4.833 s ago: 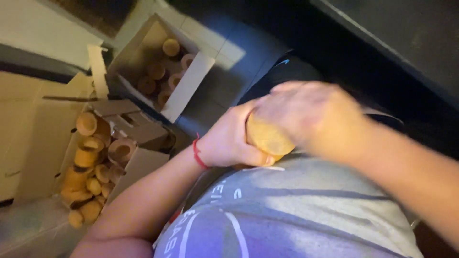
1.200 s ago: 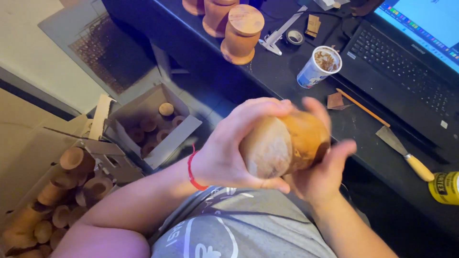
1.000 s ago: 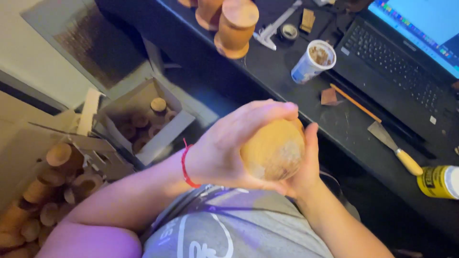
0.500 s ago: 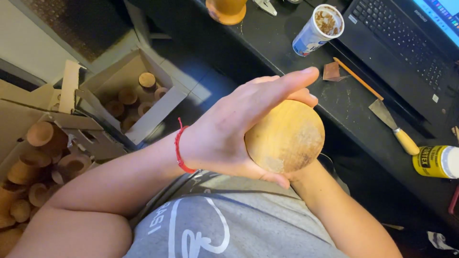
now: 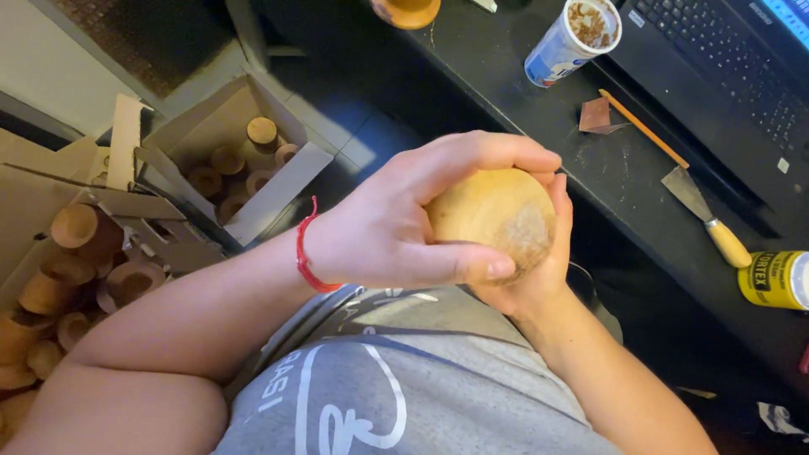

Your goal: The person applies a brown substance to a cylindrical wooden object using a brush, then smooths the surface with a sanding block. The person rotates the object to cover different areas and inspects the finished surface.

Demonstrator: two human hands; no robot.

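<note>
Both hands close around one round wooden piece (image 5: 497, 221), pale tan with a flat face, held over the lap of a grey printed shirt (image 5: 379, 388). The left hand (image 5: 388, 227), with one red cord (image 5: 305, 257) at the wrist, wraps over the top and near side, fingers curled and thumb pressed along the lower edge, so its grip is closed on the piece. The right hand (image 5: 539, 270) cups it from below and behind, its grip also pressed to the wood, mostly hidden. On the dark table (image 5: 522, 126) lie one paper cup (image 5: 573, 38), one small scrap of brown sandpaper (image 5: 597, 115), one thin wooden stick (image 5: 645, 128), one putty knife with a yellow handle (image 5: 706, 217), one yellow tin (image 5: 775, 280) on its side and one laptop (image 5: 725, 76). On the floor one open cardboard box (image 5: 227, 164) holds about four wooden pots; a second box (image 5: 67, 261) at the left holds many more, too heaped to count
</note>
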